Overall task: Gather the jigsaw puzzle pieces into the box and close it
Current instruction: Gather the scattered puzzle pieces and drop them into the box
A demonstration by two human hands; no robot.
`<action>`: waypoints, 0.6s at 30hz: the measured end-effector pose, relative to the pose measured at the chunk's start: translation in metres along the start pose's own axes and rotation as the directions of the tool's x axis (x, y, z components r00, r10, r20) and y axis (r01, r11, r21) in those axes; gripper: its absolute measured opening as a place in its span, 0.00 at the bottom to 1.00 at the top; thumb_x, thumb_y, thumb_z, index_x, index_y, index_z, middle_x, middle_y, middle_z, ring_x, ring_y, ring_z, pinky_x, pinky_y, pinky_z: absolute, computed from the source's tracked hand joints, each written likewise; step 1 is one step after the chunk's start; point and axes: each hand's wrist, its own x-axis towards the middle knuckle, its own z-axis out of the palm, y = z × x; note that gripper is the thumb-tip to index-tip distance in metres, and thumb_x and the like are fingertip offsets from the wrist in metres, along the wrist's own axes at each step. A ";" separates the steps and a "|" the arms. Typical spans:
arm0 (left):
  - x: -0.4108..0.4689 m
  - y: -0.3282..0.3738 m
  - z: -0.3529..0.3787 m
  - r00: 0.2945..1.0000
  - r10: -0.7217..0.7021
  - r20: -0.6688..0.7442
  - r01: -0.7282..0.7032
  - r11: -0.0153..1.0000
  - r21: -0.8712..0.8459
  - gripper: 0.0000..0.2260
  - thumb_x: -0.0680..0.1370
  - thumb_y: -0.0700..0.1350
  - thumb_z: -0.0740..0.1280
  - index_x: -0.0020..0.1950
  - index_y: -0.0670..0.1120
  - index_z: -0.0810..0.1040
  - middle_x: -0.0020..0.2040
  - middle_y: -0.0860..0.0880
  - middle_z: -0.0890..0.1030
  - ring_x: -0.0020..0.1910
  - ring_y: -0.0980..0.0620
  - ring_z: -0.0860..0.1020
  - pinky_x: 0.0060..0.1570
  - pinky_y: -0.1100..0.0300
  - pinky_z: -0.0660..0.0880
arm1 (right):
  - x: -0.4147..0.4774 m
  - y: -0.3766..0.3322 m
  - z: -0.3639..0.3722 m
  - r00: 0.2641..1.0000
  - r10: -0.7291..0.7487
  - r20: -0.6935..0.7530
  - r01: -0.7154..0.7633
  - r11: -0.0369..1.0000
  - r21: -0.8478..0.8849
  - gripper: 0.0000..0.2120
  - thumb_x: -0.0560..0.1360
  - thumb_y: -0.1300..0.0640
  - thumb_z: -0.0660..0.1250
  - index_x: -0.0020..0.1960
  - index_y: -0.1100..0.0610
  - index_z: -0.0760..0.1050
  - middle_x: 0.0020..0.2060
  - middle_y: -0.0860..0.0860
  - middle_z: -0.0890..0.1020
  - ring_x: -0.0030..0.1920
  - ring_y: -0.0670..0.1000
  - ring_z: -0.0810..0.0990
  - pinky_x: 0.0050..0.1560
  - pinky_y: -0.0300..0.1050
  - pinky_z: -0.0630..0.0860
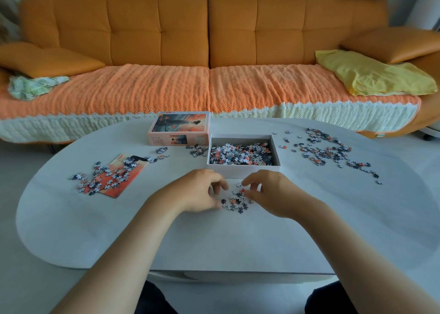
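A person's left hand (202,191) and right hand (270,192) flanked a small heap of jigsaw pieces (235,203) on the white table (214,242), just in front of the open, part-filled box (238,172). Their fingers curled inward, but it could not be told whether either had pieces pinched. Gathering looked midway. The next move likely called for lifting this heap over the box's near wall.

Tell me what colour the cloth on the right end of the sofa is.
The cloth is yellow, clearest in the head view.
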 end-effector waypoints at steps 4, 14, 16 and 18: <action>0.001 0.000 0.008 1.000 -0.027 -0.008 0.026 0.999 -0.044 0.10 0.70 0.49 0.77 0.49 0.55 0.82 0.43 0.58 0.79 0.40 0.63 0.76 0.40 0.69 0.71 | 0.005 -0.002 0.011 0.995 -0.094 -0.031 0.088 0.984 -0.156 0.12 0.81 0.56 0.60 0.60 0.52 0.79 0.52 0.50 0.76 0.49 0.53 0.78 0.51 0.46 0.74; 0.002 0.007 0.004 0.997 -0.031 0.065 0.031 0.999 0.011 0.24 0.71 0.52 0.75 0.66 0.53 0.74 0.51 0.56 0.75 0.46 0.57 0.75 0.50 0.61 0.73 | -0.005 -0.003 -0.012 0.993 0.041 0.114 -0.031 0.996 -0.085 0.20 0.74 0.48 0.70 0.65 0.47 0.75 0.52 0.43 0.79 0.47 0.43 0.77 0.48 0.34 0.69; 0.002 0.009 0.006 0.997 -0.003 0.074 -0.001 0.998 0.061 0.22 0.71 0.50 0.75 0.64 0.51 0.76 0.52 0.54 0.73 0.47 0.54 0.76 0.52 0.58 0.74 | -0.007 -0.006 -0.010 0.981 0.084 0.172 -0.068 0.993 -0.097 0.30 0.67 0.41 0.75 0.66 0.47 0.73 0.52 0.44 0.76 0.48 0.44 0.75 0.49 0.37 0.71; 0.003 0.012 0.011 0.998 0.027 0.054 -0.031 0.997 0.077 0.15 0.72 0.49 0.75 0.58 0.50 0.78 0.49 0.53 0.73 0.47 0.52 0.76 0.50 0.57 0.74 | -0.007 -0.013 -0.004 0.984 0.089 0.157 -0.065 0.986 -0.155 0.31 0.63 0.39 0.77 0.62 0.48 0.75 0.52 0.47 0.75 0.50 0.48 0.75 0.52 0.43 0.74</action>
